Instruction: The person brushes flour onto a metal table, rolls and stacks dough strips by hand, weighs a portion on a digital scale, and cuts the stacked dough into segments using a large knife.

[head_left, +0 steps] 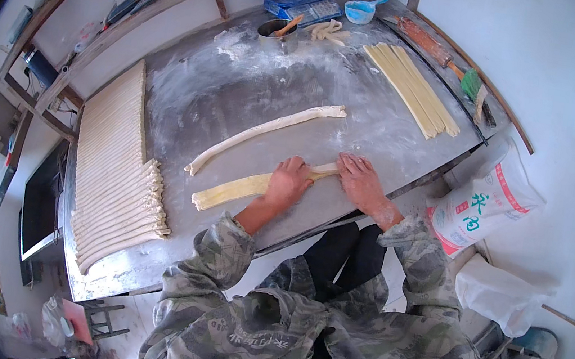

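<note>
A flat, pale yellow dough strip (231, 192) lies across the near part of the floury table. My left hand (289, 182) is closed on its middle, fingers bent over the edge. My right hand (363, 184) pinches the strip's right end, where the dough looks narrower and folded; the fingertips are partly hidden. Just beyond, a rolled dough rope (268, 133) curves across the table, apart from both hands. On the left, many similar dough ropes (110, 178) lie packed side by side. Several flat dough strips (412, 90) rest at the far right.
At the back stand a metal pot (278, 33) with a wooden handle in it, a blue scale (303, 4) and a blue dipper (363, 9). A rolling pin (425, 41) and green brush (471, 84) lie along the right edge. A white sack (485, 198) stands beside the table.
</note>
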A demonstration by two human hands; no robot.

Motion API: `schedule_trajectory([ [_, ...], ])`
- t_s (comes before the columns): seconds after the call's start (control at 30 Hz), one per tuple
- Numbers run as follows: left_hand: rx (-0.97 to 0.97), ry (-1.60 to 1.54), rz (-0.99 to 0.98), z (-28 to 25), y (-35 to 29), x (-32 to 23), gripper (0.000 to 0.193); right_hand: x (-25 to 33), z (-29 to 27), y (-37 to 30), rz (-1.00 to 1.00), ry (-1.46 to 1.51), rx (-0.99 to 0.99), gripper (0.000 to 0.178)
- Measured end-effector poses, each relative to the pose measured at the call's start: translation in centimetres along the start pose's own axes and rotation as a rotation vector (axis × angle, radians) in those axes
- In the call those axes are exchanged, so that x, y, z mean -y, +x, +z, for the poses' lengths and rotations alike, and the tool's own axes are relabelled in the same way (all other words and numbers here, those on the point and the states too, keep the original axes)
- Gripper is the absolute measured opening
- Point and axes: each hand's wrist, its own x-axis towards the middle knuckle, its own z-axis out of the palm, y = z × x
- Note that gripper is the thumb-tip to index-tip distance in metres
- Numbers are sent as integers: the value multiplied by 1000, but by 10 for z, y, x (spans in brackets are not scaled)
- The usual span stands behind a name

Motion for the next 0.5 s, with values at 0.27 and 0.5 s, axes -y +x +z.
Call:
schedule_trajectory([
  [0.27, 28, 54, -59, -10, -15, 0, 16, 25, 17, 7, -25, 6, 32, 44],
  [0.5, 101, 149, 52, -17, -30, 12, 24, 62, 22, 21, -16, -14, 46, 44],
])
